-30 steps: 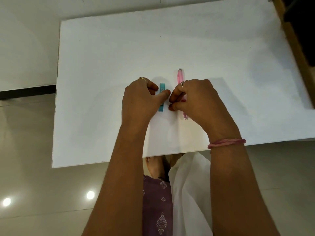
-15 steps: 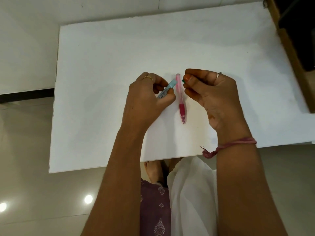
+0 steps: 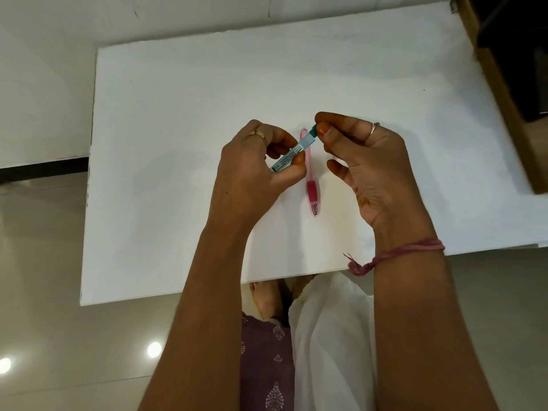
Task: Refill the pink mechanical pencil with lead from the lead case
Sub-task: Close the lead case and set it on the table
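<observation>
The pink mechanical pencil [image 3: 311,185] lies on the white table [image 3: 178,143], tip pointing toward me, its upper end partly hidden behind the lead case. My left hand [image 3: 255,167] holds the slim teal lead case [image 3: 292,154] tilted above the table, its top end up and to the right. My right hand [image 3: 364,161] pinches the dark green cap [image 3: 313,132] at the case's top end between thumb and forefinger. Whether the cap is off the case I cannot tell.
A brown wooden piece of furniture [image 3: 504,84] stands at the table's right edge. The glossy tiled floor [image 3: 44,292] lies to the left and below. My lap in white and purple cloth [image 3: 296,351] is under the near edge.
My left hand lifted the lead case off the table and tilted it. My right hand left the pencil and took the case's cap end. The pencil stays on the table.
</observation>
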